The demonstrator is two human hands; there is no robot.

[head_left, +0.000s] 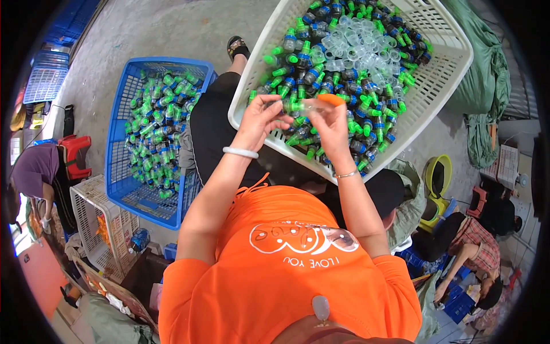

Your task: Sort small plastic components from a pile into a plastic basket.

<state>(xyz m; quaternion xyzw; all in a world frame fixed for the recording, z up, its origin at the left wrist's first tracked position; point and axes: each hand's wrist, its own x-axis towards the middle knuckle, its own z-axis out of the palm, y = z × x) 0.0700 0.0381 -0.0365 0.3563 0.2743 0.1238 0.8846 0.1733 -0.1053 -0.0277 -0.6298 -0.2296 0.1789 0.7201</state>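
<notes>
Over the near edge of a large white basket (237,109), my left hand (260,123) pinches a small dark bottle with a green top (294,106). My right hand (330,127) has an orange finger cover (331,100) and holds a small transparent plastic cap (311,105) against the bottle's green end. Both pieces are partly blurred and covered by fingers. Beneath my hands, the basket holds many bottles (358,117) of the same kind, dark with blue bands and green tops. A pile of loose transparent caps (358,46) lies on top of them.
On my left stands a blue basket (114,172) of green-topped bottles. A white crate (91,200) is beyond it, near a person in purple (37,166). Green sacks (478,63), a yellow chair (438,178) and another person bending over blue trays (475,252) are on the right.
</notes>
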